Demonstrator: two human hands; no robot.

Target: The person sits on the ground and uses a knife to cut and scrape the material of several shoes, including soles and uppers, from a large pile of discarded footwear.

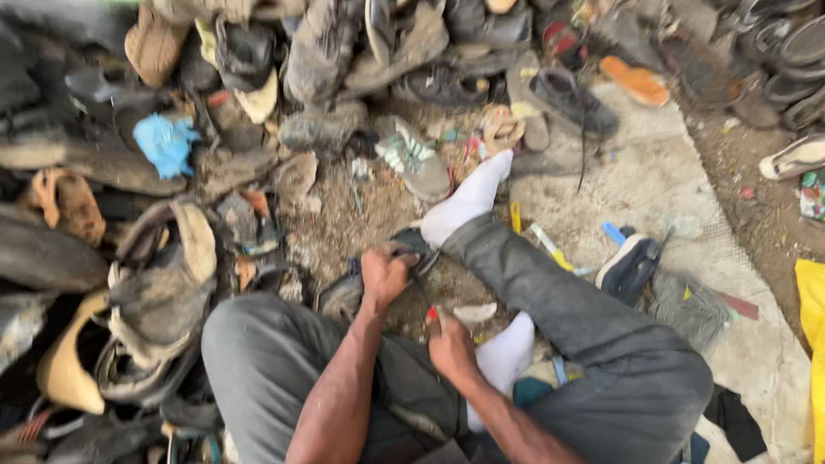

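Sitting cross-legged on the ground, you have both hands low in the middle of the scene, between your knees. Your left hand point(385, 273) is clenched over the top of a dark worn shoe point(378, 279) that lies on the dirt just beyond your left knee, its toe end reaching toward your sock. The fingers curl down onto the shoe's upper, so the hand is gripping it rather than resting loose.

Your right hand point(451, 348) sits nearer to you and a little to the right, just beside the shoe but not on it. It is closed around a small tool with a red tip point(432, 316); only that red end shows above the fingers, and what kind of tool it is cannot be made out. A pale scrap point(474, 313) lies on the ground just right of that tip.

Your white sock point(468, 202) stretches away to the far side of the shoe, and your other socked foot point(507, 352) is tucked in near the right hand. To the right, on a pale mat point(653, 189), lies a dark slip-on shoe with a white sole point(630, 266), with yellow and blue tools point(550, 245) between it and your leg. On the left and along the far side rises a heap of old shoes point(163, 283), with a blue rag point(168, 144) among them and an orange sandal point(636, 82) at the far right.
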